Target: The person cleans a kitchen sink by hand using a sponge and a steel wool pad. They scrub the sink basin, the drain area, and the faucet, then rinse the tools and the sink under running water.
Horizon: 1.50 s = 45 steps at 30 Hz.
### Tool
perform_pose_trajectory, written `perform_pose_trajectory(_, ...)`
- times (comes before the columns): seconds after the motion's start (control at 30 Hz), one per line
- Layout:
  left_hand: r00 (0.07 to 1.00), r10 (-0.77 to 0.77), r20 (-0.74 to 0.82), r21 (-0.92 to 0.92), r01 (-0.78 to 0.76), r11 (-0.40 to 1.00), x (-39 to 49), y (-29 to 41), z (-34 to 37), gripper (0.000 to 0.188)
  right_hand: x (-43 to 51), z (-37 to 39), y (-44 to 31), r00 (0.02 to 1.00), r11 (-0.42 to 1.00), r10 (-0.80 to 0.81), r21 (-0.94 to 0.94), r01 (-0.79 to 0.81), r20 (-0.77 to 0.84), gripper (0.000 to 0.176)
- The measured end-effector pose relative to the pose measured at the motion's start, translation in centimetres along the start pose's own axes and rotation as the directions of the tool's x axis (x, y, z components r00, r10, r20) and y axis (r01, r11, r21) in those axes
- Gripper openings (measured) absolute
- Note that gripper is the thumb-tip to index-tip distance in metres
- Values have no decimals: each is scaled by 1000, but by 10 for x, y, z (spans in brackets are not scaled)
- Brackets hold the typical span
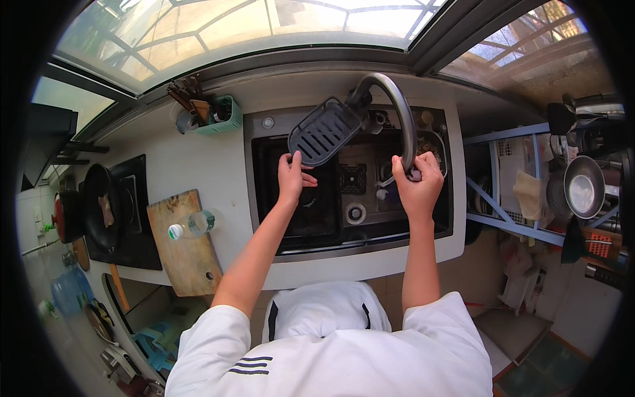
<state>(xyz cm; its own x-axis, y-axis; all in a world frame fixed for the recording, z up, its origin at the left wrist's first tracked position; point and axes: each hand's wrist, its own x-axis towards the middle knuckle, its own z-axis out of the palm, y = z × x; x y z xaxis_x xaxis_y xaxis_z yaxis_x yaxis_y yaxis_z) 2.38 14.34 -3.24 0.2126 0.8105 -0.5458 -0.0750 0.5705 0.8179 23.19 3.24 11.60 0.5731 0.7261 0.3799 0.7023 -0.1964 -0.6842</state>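
Over the sink, my right hand (420,186) is closed around the outlet end of a curved metal gooseneck faucet (408,114). A small pale pinkish thing shows by its fingers, too unclear to name. A dark slotted drain tray (325,131) is attached near the faucet's base and juts out over the left basin (292,218). My left hand (290,181) is at the tray's near left corner, fingers spread, a fingertip overlapping its rim. Whether it bears on the tray is unclear. Beneath the faucet lies the right basin, with a round drain (355,213).
Left of the sink, a clear plastic bottle (198,223) lies on a wooden cutting board (183,263). Farther left, a black wok (101,213) sits on a cooktop. A green basket (223,119) with utensils stands behind. On the right, a blue-framed rack (516,223) carries pans.
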Motion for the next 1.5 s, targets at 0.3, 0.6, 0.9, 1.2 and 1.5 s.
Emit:
perform_pose_trajectory(0.3, 995, 100, 4, 228, -99, 969, 116, 71, -43, 52, -5, 11, -1, 998, 997, -50, 65, 47, 49, 24)
perform_pose_trajectory(0.6, 923, 339, -182, 362, -258, 896, 122, 77, -36, 55, -33, 23, 46, 978, 796, 122, 572, -198, 169, 22)
perform_pose_trajectory(0.9, 960, -264, 96, 77, 258, 963, -36, -84, 32, 40, -113, 112, 129, 292, -494, 661, 693, -525, 692, 37)
perform_pose_trajectory(1.2, 886, -364, 287, -566, 463, 682, -12, -76, 126, 39, -119, 110, 81, 808, 504, 538, 677, -537, 240, 20)
perform_pose_trajectory(1.5, 917, -178, 356, -368, 313, 875, -30, -54, 122, 45, -96, 105, 55, 812, 537, 477, 620, -572, 336, 52)
